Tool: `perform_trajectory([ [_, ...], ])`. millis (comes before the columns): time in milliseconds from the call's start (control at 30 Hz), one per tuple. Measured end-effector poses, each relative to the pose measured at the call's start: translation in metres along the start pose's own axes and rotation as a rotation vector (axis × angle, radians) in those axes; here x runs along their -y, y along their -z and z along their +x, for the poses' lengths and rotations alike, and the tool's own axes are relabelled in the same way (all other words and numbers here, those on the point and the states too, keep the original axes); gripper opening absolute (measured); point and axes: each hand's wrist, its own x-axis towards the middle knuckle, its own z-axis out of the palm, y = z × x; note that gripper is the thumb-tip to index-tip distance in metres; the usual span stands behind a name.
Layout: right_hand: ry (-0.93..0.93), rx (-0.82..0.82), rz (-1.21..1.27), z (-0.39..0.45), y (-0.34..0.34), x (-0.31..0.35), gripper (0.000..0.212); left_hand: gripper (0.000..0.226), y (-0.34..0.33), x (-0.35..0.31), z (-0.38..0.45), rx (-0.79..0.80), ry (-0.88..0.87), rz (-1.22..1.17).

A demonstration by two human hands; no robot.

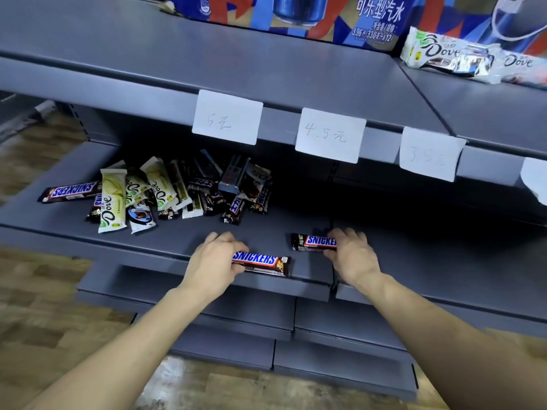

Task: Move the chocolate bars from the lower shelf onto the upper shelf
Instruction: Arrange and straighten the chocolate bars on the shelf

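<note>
Head view: grey metal store shelving over a wood-look floor [44,285]. A person's two bare hands work at the front of the lower shelf [165,232], each grasping a Snickers bar. Left hand [213,261] has fingers curled round the end of the left bar [262,264], which sticks out to its right & sits at the shelf's front lip. Right hand [350,253] pinches the end of the right bar [313,242], wrapper jutting left of the fingers, lying on the shelf. The two bars are near each other, not touching.

Behind & left of the left hand: loose pile [159,190] of choc bars on the same shelf — brown glossy Snickers wrappers, pale cream-green Dove packs, some overlapping.

Above both hands: upper shelf [207,54], flat matte grey, w/ white paper price tags [227,117] on its front edge, handwritten "5元", "4.5元". Far up & right of the right hand: Dove packs [461,54] on the adjoining upper shelf. Blue-red soda carton [296,16] at the back.
</note>
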Motion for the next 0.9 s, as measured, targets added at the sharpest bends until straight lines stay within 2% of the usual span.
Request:
perform_trajectory([
  [200, 0.029, -0.124, 0.276, -0.022, -0.001, 0.004, 0.035, 0.032, 0.000, -0.024, -0.019, 0.024, -0.077, 0.053],
  [500, 0.270, -0.306, 0.336, -0.091, 0.040, -0.028, 0.034, 0.036, 0.005, -0.106, -0.067, -0.027, -0.211, 0.094],
  [900, 0.325, -0.493, 0.395, -0.199, 0.154, -0.122, 0.031, 0.039, 0.047, -0.238, -0.138, -0.205, -0.346, 0.078],
])
